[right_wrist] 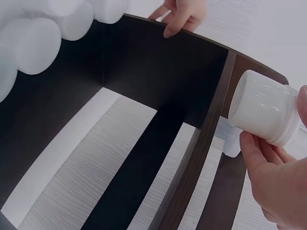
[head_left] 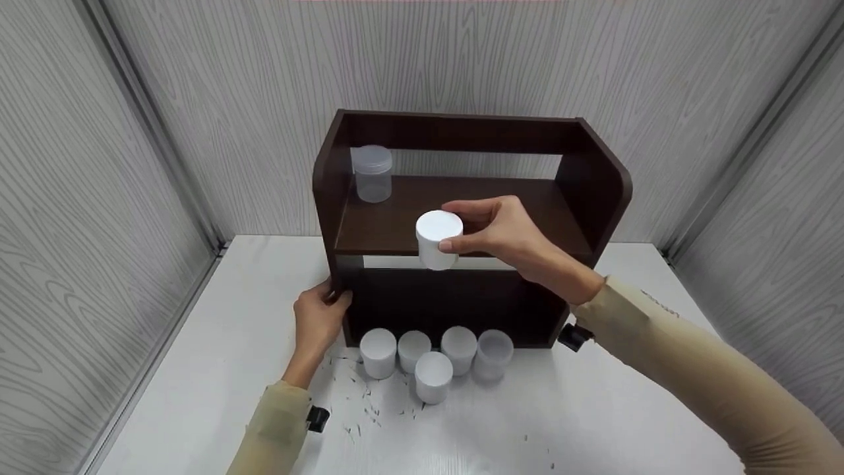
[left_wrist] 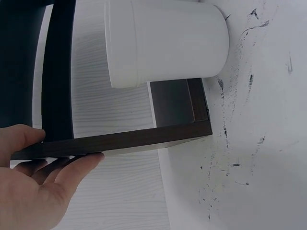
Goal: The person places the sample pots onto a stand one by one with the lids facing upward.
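Note:
My right hand (head_left: 511,231) holds a white lidded jar (head_left: 435,254) between thumb and fingers, in front of the upper shelf's front edge. In the right wrist view the same jar (right_wrist: 264,108) lies sideways across the picture, with the fingers around its lid end. My left hand (head_left: 320,316) grips the left side panel of the dark brown shelf unit (head_left: 461,214); in the left wrist view the thumb is on one face of the panel (left_wrist: 120,141) and the fingers on the other. A clear lidded jar (head_left: 374,175) stands at the left end of the upper shelf.
Several jars stand on the white table (head_left: 264,330) before the unit: white ones, one jar (head_left: 433,378) nearer than the others, and a translucent jar (head_left: 493,355) at the right. Dark scuff marks show on the tabletop. Grey wood-grain walls (head_left: 264,99) enclose the table.

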The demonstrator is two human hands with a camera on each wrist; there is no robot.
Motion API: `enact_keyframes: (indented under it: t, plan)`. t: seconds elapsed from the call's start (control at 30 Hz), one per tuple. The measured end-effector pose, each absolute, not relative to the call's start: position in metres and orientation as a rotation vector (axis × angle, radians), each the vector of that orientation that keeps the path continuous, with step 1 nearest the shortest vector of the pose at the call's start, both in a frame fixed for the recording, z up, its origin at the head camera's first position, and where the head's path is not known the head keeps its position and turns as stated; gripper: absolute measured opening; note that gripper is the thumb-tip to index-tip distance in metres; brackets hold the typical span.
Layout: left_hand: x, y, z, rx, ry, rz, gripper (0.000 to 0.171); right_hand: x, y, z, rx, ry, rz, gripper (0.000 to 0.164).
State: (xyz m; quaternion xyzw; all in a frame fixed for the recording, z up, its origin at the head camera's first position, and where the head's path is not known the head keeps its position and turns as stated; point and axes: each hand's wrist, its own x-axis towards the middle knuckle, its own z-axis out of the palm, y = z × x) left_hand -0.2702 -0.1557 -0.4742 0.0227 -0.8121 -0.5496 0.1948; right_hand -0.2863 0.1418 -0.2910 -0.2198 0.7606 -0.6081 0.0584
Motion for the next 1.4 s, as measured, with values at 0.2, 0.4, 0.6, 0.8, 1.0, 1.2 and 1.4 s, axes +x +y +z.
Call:
enact_keyframes:
  t: [0.2,0.4,0.6,0.8,1.0,1.2,1.4]
  plan:
    - [-0.271,-0.156,-0.477,0.020,-2.269,-1.534,0.043,-0.297,0.133,-0.288,-0.663,2.258,-1.884,0.064]
    - [-0.271,-0.157,-0.477,0.019,-2.267,-1.537,0.040,-0.310,0.121,-0.283,-0.704,2.240,-1.908,0.064]
    - [-0.271,-0.157,-0.475,0.053,-2.265,-1.533,0.040,-0.322,0.106,-0.273,-0.756,2.257,-1.884,0.063]
    - [-0.271,-0.156,-0.475,0.064,-2.270,-1.514,0.040,-0.332,0.094,-0.263,-0.803,2.211,-1.909,0.060]
    - [-0.272,-0.156,-0.474,0.052,-2.265,-1.518,0.041,-0.343,0.083,-0.261,-0.816,2.203,-1.904,0.063]
    - [-0.271,-0.156,-0.475,0.050,-2.277,-1.540,0.043,-0.349,0.076,-0.267,-0.813,2.209,-1.881,0.062]
    - [-0.270,-0.157,-0.476,0.045,-2.269,-1.545,0.043,-0.355,0.064,-0.276,-0.771,2.175,-1.908,0.062]
